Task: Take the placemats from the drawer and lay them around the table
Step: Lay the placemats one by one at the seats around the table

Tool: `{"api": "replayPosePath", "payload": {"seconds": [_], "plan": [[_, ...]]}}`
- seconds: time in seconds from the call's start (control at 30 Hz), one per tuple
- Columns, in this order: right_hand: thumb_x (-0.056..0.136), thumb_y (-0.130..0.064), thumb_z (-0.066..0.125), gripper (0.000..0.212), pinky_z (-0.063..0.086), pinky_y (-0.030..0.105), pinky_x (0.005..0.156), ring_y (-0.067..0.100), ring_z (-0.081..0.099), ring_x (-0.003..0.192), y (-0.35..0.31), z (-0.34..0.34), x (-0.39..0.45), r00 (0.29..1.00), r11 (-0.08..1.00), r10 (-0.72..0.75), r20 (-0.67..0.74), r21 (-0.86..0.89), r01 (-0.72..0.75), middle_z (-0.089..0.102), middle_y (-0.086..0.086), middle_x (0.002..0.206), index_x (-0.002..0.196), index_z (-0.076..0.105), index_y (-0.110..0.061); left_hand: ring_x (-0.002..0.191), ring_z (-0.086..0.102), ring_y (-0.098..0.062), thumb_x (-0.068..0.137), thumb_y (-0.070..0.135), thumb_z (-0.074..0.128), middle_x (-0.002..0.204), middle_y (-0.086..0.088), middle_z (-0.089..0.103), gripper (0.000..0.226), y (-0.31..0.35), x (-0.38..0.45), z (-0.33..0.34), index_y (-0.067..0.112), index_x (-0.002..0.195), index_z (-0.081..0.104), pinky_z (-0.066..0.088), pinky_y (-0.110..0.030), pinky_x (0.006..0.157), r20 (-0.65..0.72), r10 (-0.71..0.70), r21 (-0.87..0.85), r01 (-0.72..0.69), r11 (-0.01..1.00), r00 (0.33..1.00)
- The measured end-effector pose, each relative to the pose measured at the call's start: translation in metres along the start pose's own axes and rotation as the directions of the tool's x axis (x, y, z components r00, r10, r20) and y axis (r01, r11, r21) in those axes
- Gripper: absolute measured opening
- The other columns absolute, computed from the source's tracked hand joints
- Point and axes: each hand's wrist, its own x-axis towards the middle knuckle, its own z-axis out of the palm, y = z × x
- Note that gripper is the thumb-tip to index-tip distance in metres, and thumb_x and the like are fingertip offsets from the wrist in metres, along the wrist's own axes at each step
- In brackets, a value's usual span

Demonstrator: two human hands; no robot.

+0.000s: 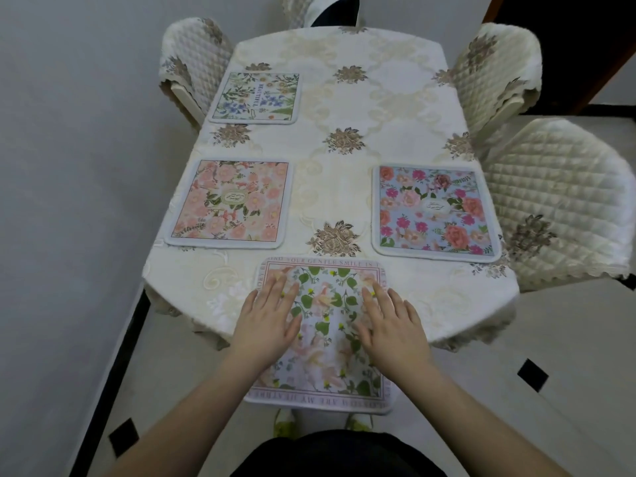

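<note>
While both hands (268,318) (392,325) press flat | nearest placemat (325,325) | table (344,187)

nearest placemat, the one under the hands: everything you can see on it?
The nearest placemat is a rounded-corner rectangle, fabric by the look, with a pale edge binding. Its print shows green leaves, peach blossoms and small yellow flowers inside a pink border of lettering. It lies flat at the near end of the table, its near edge seeming to overhang. The left hand and right hand rest flat on it, fingers straight.
</note>
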Motion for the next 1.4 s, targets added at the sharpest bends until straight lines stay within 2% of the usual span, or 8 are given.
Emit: {"api": "replayPosePath", "payload": {"seconds": [0.1, 0.37, 0.67, 0.8, 0.9, 1.03, 1.2, 1.4], "plan": [[0.092, -0.051, 0.034, 0.064, 0.043, 0.051, 0.104, 0.035, 0.051, 0.131, 0.004, 0.014, 0.001, 0.999, 1.0, 0.03, 0.035, -0.001, -0.03, 0.048, 0.01, 0.149, 0.144, 0.048, -0.017, 0.149, 0.026, -0.026, 0.095, 0.053, 0.021, 0.161, -0.006, 0.031, 0.067, -0.001, 0.003, 0.008, 0.023, 0.153, 0.036, 0.031, -0.049, 0.115, 0.032, 0.016, -0.011, -0.015, 1.0, 0.999], [0.095, -0.048, 0.042, 0.065, 0.03, 0.053, 0.113, 0.038, 0.033, 0.142, -0.003, 0.047, 0.004, 0.984, 0.996, 0.085, 0.158, 0.02, -0.089, 0.033, 0.016, 0.157, 0.152, 0.033, -0.018, 0.138, 0.046, -0.03, 0.094, 0.046, 0.031, 0.15, -0.011, 0.048, 0.06, -0.033, 0.007, 0.043, 0.021, 0.146, 0.047, 0.043, -0.049, 0.105, 0.15, 0.04, 0.01, -0.042, 0.999, 0.988], [0.099, -0.058, 0.031, 0.068, 0.023, 0.039, 0.119, 0.021, -0.001, 0.152, 0.02, 0.056, 0.001, 0.976, 0.994, 0.01, 0.219, 0.105, -0.034, -0.004, 0.0, 0.165, 0.157, 0.006, -0.031, 0.136, 0.049, -0.032, 0.105, 0.052, 0.01, 0.152, -0.01, 0.045, 0.06, -0.056, 0.0, 0.06, 0.025, 0.148, 0.043, 0.049, -0.048, 0.1, 0.121, 0.097, -0.044, -0.093, 0.995, 0.988], [0.087, -0.069, 0.009, 0.078, 0.02, 0.041, 0.121, 0.022, 0.005, 0.152, 0.033, 0.056, -0.006, 0.979, 0.995, 0.017, 0.203, 0.09, -0.036, 0.001, -0.001, 0.165, 0.156, 0.009, -0.033, 0.141, 0.041, -0.03, 0.105, 0.052, 0.016, 0.158, -0.01, 0.036, 0.056, -0.068, -0.001, 0.062, 0.028, 0.151, 0.036, 0.049, -0.046, 0.102, 0.083, 0.141, -0.108, -0.131, 0.985, 0.987], [0.098, -0.059, 0.034, 0.07, 0.015, 0.039, 0.12, 0.027, 0.007, 0.151, 0.036, 0.056, -0.012, 0.972, 0.985, 0.098, 0.213, 0.117, -0.125, 0.002, 0.008, 0.165, 0.156, 0.007, -0.032, 0.137, 0.043, -0.042, 0.102, 0.057, 0.018, 0.152, -0.023, 0.04, 0.056, -0.069, -0.005, 0.061, 0.034, 0.146, 0.045, 0.051, -0.05, 0.095, 0.071, 0.045, -0.176, -0.032, 0.984, 0.996], [0.1, -0.05, 0.042, 0.07, 0.014, 0.038, 0.12, 0.026, 0.01, 0.151, 0.032, 0.054, -0.012, 0.97, 0.972, 0.12, 0.211, 0.173, -0.158, 0.008, 0.008, 0.165, 0.157, 0.008, -0.029, 0.13, 0.046, -0.053, 0.1, 0.063, 0.012, 0.143, -0.034, 0.044, 0.055, -0.061, -0.011, 0.065, 0.043, 0.144, 0.038, 0.05, -0.059, 0.093, 0.054, -0.102, -0.212, 0.111, 0.971, 0.993], [0.1, -0.043, 0.046, 0.067, 0.017, 0.039, 0.12, 0.028, 0.017, 0.149, 0.025, 0.053, -0.011, 0.973, 0.96, 0.145, 0.178, 0.212, -0.182, 0.013, 0.011, 0.163, 0.157, 0.013, -0.026, 0.138, 0.037, -0.049, 0.1, 0.057, 0.015, 0.152, -0.03, 0.035, 0.058, -0.047, -0.018, 0.068, 0.038, 0.148, 0.041, 0.041, -0.058, 0.104, 0.071, -0.181, -0.241, 0.193, 0.951, 0.981], [0.097, -0.031, 0.057, 0.07, 0.02, 0.04, 0.12, 0.029, 0.027, 0.146, 0.019, 0.055, -0.017, 0.981, 0.937, 0.181, 0.065, 0.291, -0.192, 0.023, 0.013, 0.161, 0.155, 0.021, -0.017, 0.131, 0.046, -0.048, 0.094, 0.044, 0.033, 0.149, -0.027, 0.043, 0.053, -0.042, -0.02, 0.064, 0.025, 0.138, 0.057, 0.04, -0.059, 0.103, 0.06, -0.237, -0.334, 0.243, 0.911, 0.97]]}}
